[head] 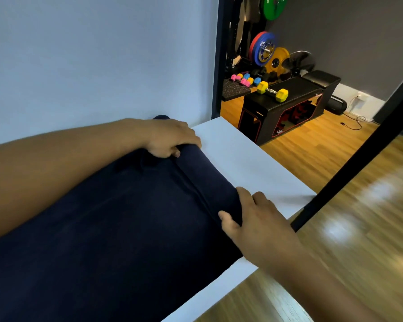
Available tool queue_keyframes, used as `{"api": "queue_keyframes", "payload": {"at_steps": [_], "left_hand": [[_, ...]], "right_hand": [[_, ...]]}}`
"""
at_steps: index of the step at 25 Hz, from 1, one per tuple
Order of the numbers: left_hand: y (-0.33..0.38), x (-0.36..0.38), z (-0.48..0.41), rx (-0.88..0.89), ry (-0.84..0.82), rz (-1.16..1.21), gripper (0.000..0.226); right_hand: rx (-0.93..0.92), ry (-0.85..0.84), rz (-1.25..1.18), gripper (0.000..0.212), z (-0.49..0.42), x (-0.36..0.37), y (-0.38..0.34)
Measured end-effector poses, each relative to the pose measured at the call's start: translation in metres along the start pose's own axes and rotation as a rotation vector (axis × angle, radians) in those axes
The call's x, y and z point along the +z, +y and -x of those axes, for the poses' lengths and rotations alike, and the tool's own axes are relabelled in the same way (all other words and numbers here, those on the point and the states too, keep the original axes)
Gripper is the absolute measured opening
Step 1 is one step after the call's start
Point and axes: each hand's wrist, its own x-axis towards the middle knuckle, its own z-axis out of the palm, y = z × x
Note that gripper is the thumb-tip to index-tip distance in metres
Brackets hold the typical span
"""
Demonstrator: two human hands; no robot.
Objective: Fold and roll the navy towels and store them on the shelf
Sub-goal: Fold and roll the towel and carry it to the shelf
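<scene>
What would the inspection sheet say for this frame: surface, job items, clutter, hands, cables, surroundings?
Surface: white tabletop, towel laid across it.
Job's things: navy towel, partly rolled at its far end.
Clutter: nothing seen.
Hands: left hand and right hand each grip one end of the roll.
Cables: black cable trailing beyond the bench.
Surroundings: black bench carrying a yellow dumbbell; weight plates behind.

yellow dumbbell (272, 91), black bench (297, 87), weight plates (263, 48)
</scene>
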Motion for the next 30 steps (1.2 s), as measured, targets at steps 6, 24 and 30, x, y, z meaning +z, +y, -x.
{"api": "queue_keyframes", "payload": {"at_steps": [6, 24, 30], "left_hand": [[0.009, 0.013, -0.012, 0.016, 0.287, 0.047, 0.036], [0.015, 0.079, 0.063, -0.159, 0.634, 0.222, 0.048], [0.010, 0.025, 0.054, -0.201, 0.592, 0.201, 0.040]], "right_hand": [[0.062, 0.073, -0.097, 0.058, -0.015, -0.009, 0.021], [-0.355, 0.524, 0.220, 0.045, 0.015, 0.025, 0.001], [-0.150, 0.220, -0.078, 0.023, -0.008, -0.018, -0.010]]}}
